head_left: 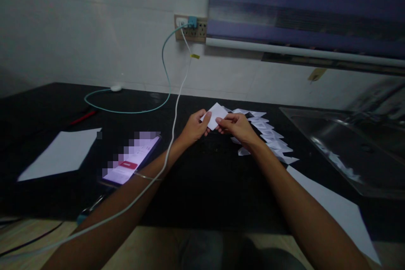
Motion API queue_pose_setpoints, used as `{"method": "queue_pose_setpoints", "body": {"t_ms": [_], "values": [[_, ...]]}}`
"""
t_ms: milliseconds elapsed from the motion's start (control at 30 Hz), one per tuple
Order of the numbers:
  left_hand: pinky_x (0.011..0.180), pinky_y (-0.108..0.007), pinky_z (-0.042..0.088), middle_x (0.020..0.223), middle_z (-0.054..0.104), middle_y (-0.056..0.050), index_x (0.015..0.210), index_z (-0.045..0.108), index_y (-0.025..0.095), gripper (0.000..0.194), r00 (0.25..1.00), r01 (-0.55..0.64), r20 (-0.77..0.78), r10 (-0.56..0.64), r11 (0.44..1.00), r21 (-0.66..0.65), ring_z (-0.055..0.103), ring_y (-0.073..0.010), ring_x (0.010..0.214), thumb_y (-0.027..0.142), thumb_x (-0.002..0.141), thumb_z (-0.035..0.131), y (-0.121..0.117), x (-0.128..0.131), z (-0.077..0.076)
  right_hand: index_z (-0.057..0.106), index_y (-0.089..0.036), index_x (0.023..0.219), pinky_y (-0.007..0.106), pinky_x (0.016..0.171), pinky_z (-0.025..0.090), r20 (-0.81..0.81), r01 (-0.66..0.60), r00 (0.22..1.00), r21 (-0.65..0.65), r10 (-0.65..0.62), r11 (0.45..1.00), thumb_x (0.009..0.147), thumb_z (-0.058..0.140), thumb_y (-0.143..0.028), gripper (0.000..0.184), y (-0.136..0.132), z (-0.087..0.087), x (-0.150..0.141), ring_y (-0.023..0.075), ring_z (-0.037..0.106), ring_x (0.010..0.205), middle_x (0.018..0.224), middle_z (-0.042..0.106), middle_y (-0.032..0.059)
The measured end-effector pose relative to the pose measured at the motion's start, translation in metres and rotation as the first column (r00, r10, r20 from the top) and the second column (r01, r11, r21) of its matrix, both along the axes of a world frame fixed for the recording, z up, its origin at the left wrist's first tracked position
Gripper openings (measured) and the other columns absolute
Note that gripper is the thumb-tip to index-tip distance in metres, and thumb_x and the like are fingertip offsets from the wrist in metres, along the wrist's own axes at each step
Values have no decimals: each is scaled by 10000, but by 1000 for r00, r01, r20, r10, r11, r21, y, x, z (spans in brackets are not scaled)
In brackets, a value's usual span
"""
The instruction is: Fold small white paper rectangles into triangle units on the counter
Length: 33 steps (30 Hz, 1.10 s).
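Note:
A small white piece of paper (217, 114), diamond-shaped from this angle, is held up between both hands above the black countertop (202, 185). My left hand (195, 128) pinches its left corner, thumb on top. On the lower right side, my right hand (236, 126) grips it between thumb and fingers. Just beyond and right of that hand lie several folded white paper pieces (268, 135) in overlapping rows, partly hidden behind the hand and forearm. Whether the held paper has fold layers I cannot tell.
White sheets lie at the left (63, 152) and under my right forearm (329, 198). A phone (133, 160) with its screen lit sits by my left forearm. A white cable (174, 128) crosses that arm from the wall socket (199, 31). At right is a metal sink (357, 147).

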<state>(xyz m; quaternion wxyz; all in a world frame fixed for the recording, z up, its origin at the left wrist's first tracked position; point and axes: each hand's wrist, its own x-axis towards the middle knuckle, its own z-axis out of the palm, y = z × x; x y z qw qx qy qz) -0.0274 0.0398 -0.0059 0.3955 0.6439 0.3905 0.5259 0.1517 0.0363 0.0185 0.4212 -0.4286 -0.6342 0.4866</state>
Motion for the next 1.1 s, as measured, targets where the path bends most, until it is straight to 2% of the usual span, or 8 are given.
{"method": "queue_pose_setpoints", "body": {"t_ms": [233,367,500,600,767,900,1000,1100], "values": [[367,-147,342,506,545,69,760,486,201,295,1000,10,-15,-11,1000,-22,490,-52,368,324,1024,534,-2,1,1,695,-201,672,332,677,530,3,-36,999,58,36,998,755,832,-467,311,5,-4,5,158,648,659,700,721,56],[370,-155,350,512,548,69,770,481,206,345,999,38,-13,-38,999,-11,494,-57,373,445,1001,573,-2,0,0,690,-192,687,325,665,501,10,-58,998,81,58,995,766,814,-465,310,5,-4,7,150,623,643,693,704,49],[406,-182,374,478,506,60,727,532,189,515,984,174,-48,-173,985,17,473,-64,380,648,962,540,-7,-2,1,685,-196,704,317,658,472,50,-67,997,114,61,991,820,759,-467,303,5,-2,9,147,603,651,698,690,39],[402,-199,310,402,424,57,605,512,189,645,961,247,-125,-247,969,-20,405,-60,350,736,946,474,-12,-3,2,679,-201,714,316,649,460,65,-65,996,122,58,990,837,741,-465,298,5,-2,10,146,589,648,696,677,33],[408,-228,233,419,424,39,517,473,195,689,977,155,-149,-151,988,9,364,-61,375,763,906,502,-10,-1,1,672,-212,709,309,648,468,12,-55,998,83,54,995,825,763,-501,324,3,-1,6,144,593,655,699,676,30],[422,-239,238,432,423,29,502,472,195,695,988,73,-139,-70,997,23,374,-72,394,741,932,469,-5,-1,-2,720,-226,745,296,669,476,3,-132,991,33,132,991,815,783,-518,306,1,-2,3,140,616,694,755,703,26],[429,-237,242,448,440,23,514,491,186,706,987,91,-138,-86,995,29,382,-73,408,751,936,460,-4,0,-4,734,-223,732,297,668,463,59,-224,973,40,221,974,847,756,-508,308,-1,-3,2,136,609,679,746,709,30],[422,-235,230,432,407,36,533,507,181,741,980,177,-97,-176,984,8,349,-66,388,810,916,426,-6,0,-4,721,-224,704,304,678,451,97,-258,963,77,251,963,873,730,-493,318,-1,-2,2,138,601,672,731,707,30]]}}
